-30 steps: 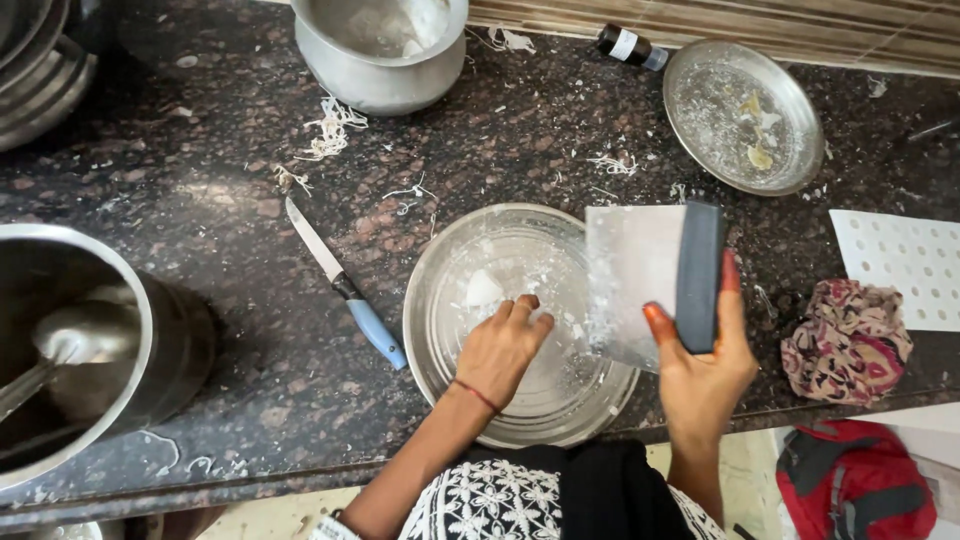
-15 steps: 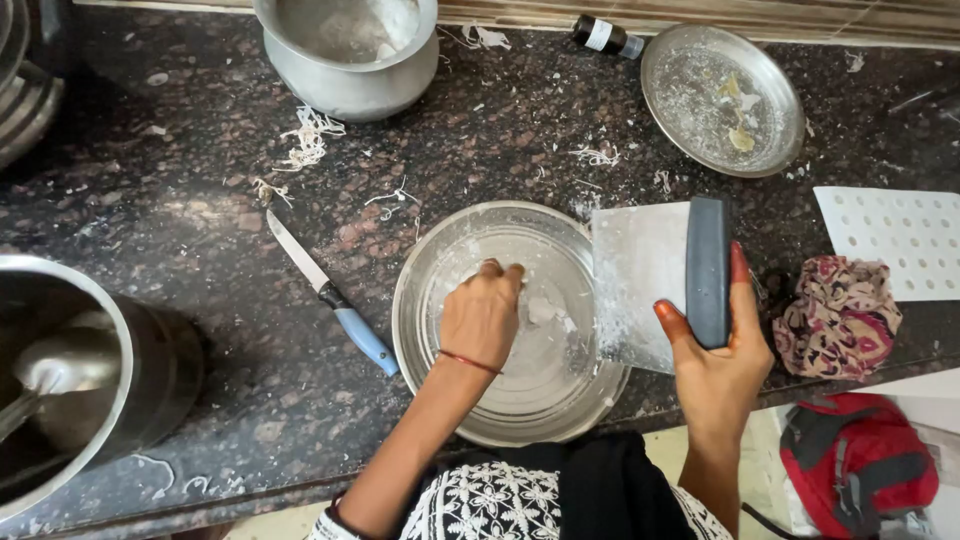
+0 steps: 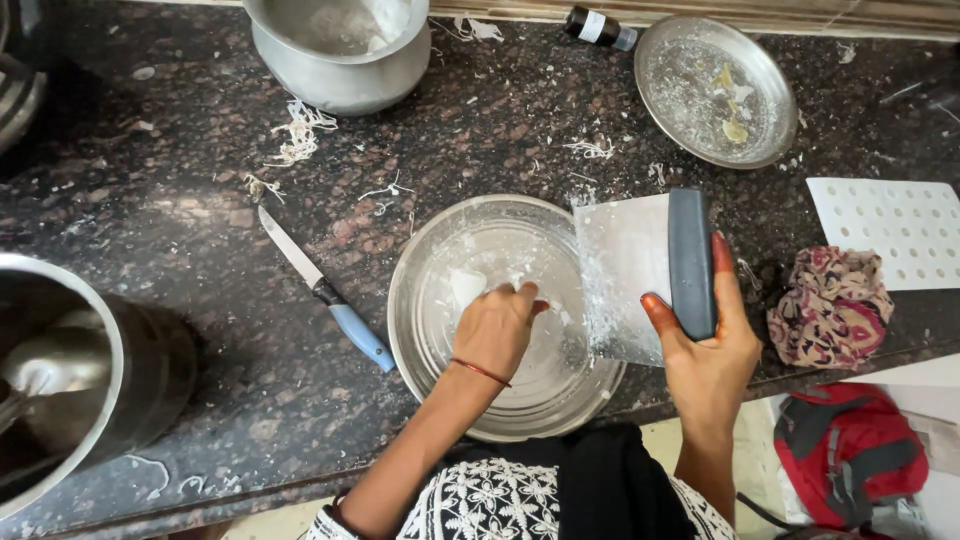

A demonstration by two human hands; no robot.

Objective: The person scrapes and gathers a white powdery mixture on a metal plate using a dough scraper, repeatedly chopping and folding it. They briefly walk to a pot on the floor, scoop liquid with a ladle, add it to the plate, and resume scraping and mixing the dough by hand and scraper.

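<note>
Since a second ago the left hand (image 3: 497, 330) has slid up the steel plate (image 3: 420, 330) on the counter (image 3: 200, 180), fingers pinching white shavings; right hand (image 3: 708, 352) clasps the grater (image 3: 645, 275) upright just right of it, long axis running away from the body.

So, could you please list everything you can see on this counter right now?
steel plate: one, silver, front centre, white bits inside
grater: one, pale with dark grip, over the plate's right rim
knife: one, blue handle, left of plate
steel pot: one, silver, back centre
small steel plate: one, silver, back right
small bottle: one, dark, back edge
large vessel: one, steel, far left
cloth: one, patterned red, right
perforated sheet: one, white, far right
bag: one, red, below the counter
counter: one, dark speckled stone
left hand: in the plate
right hand: holds the grater
</note>
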